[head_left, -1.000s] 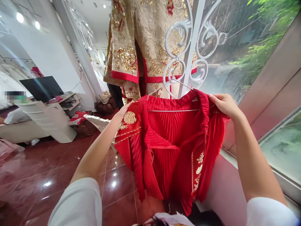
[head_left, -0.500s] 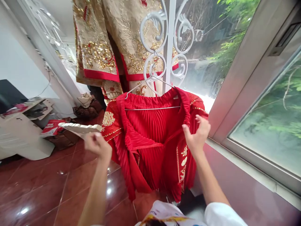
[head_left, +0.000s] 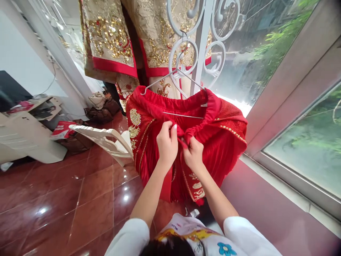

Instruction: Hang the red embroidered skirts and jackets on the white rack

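A red pleated skirt (head_left: 154, 131) with gold embroidery hangs by its gathered waistband from a thin wire hanger (head_left: 178, 71). The hanger is hooked on a white scrollwork metal frame (head_left: 200, 46). My left hand (head_left: 167, 144) is closed on the left front end of the waistband, thumb on top. Close beside it, my right hand (head_left: 193, 153) grips the right front end. The two ends almost meet between my hands, and the waistband forms a loop around the hanger's lower bar. Exactly how the ends overlap is hidden by my fingers.
Behind hangs a gold-sequinned cream garment (head_left: 112, 39) with red trim. A white chair (head_left: 106, 137) stands at the left of the skirt, and bags (head_left: 102, 113) lie farther back. A metal-framed window (head_left: 301, 103) and a ledge (head_left: 266, 199) are on the right.
Both hands have come inward from the sides to the skirt's front and taken hold of the waistband ends. The open front is now drawn together. The view has shifted slightly.
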Demonstrator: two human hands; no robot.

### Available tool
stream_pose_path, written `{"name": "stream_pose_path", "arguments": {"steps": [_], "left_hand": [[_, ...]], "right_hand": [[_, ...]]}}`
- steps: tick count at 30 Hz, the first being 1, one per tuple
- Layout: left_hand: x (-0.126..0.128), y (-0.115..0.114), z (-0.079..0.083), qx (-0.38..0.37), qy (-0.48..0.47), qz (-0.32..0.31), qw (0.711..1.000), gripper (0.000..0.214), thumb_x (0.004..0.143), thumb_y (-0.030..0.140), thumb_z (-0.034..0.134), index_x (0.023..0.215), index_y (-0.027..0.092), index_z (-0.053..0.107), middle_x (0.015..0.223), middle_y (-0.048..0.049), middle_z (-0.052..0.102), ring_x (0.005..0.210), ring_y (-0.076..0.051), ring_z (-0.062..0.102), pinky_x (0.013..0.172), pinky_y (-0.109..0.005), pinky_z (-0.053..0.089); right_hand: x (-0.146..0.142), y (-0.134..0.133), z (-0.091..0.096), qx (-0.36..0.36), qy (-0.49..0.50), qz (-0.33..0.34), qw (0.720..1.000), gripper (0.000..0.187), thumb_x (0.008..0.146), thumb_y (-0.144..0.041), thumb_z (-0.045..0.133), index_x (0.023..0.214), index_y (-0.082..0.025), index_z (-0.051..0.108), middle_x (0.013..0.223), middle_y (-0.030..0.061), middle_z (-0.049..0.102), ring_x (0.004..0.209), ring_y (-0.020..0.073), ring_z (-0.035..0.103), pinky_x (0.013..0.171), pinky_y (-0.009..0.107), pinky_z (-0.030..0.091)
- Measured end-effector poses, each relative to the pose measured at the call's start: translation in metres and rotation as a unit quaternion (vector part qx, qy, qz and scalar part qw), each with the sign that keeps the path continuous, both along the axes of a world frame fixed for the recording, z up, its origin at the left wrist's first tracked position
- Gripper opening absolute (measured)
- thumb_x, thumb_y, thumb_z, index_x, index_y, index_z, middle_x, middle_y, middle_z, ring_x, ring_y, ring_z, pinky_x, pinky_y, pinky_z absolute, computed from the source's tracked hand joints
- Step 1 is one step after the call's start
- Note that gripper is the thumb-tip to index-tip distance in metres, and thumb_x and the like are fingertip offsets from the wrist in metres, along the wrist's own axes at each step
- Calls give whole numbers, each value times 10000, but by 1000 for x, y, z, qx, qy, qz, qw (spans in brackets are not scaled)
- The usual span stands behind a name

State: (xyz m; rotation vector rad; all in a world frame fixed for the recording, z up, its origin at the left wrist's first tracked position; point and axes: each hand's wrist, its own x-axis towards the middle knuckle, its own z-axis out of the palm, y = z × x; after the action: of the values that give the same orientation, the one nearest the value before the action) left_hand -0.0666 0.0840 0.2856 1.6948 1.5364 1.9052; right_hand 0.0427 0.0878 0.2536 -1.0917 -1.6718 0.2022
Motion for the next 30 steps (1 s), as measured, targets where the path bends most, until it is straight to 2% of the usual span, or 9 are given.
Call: {"name": "stream_pose_path", "arguments": {"steps": [4,7,10,14,16,19,22,26,30], "left_hand": [[10,32,-37,-97,-28,-92,991,124,846,295,510,911,209,448,870,-29,579,621,-117,590,595,-235,481],[8,36,-69,-108,-98,-75,987,150,829,264,524,923,209,422,912,-39,580,638,-108,612,600,-228,507],[6,29,-86,-96,-184,-78,975,149,821,278,536,887,202,425,898,-32,584,719,-118,650,669,-239,533],[10,18,-93,-113,-278,-116,947,215,811,348,562,882,199,425,824,-24,602,742,-138,669,690,-270,550],[11,15,-97,-110,-285,-108,946,258,785,352,605,902,201,432,881,-48,635,790,-139,666,712,-268,545],[11,13,-102,-91,-287,-88,950,285,759,347,650,896,197,451,958,-82,668,841,-139,662,751,-264,530],[9,9,-108,-107,-319,-91,937,267,777,393,629,873,178,502,891,-94,702,785,-156,677,714,-276,530],[21,-12,-120,-172,-297,-127,931,263,810,421,570,768,165,611,730,-57,695,678,-160,658,659,-274,517],[44,-36,-133,-204,-231,-171,936,272,776,372,593,578,186,611,563,-10,620,558,-149,572,545,-258,467]], "right_hand": [[12,15,-23,-58,8,-49,997,212,853,-328,428,749,-186,545,624,50,578,533,168,502,558,279,378],[37,8,-38,-107,42,-49,992,268,873,-382,449,900,-169,611,608,31,593,495,165,504,545,279,391],[51,-11,-46,-91,14,-91,992,313,907,-359,396,1024,-188,631,768,70,660,632,195,573,603,296,413],[53,-30,-45,-83,-110,-191,972,376,910,-389,402,674,-210,634,770,88,620,686,194,532,531,276,320],[52,-33,-42,-148,-139,-152,967,442,906,-417,416,541,-201,541,625,49,550,543,146,446,481,264,241],[49,-33,-43,-224,-105,-28,968,422,895,-401,442,527,-197,466,475,-15,445,439,111,343,476,256,238],[46,-28,-49,-245,-18,42,968,324,871,-369,472,614,-189,550,510,-9,525,475,130,439,508,254,315],[38,-22,-59,-260,120,99,953,271,850,-363,500,885,-171,688,811,52,699,728,189,624,674,281,453],[26,-21,-60,-285,190,178,922,249,803,-380,567,838,-173,702,831,56,706,793,202,643,721,303,494]]}}
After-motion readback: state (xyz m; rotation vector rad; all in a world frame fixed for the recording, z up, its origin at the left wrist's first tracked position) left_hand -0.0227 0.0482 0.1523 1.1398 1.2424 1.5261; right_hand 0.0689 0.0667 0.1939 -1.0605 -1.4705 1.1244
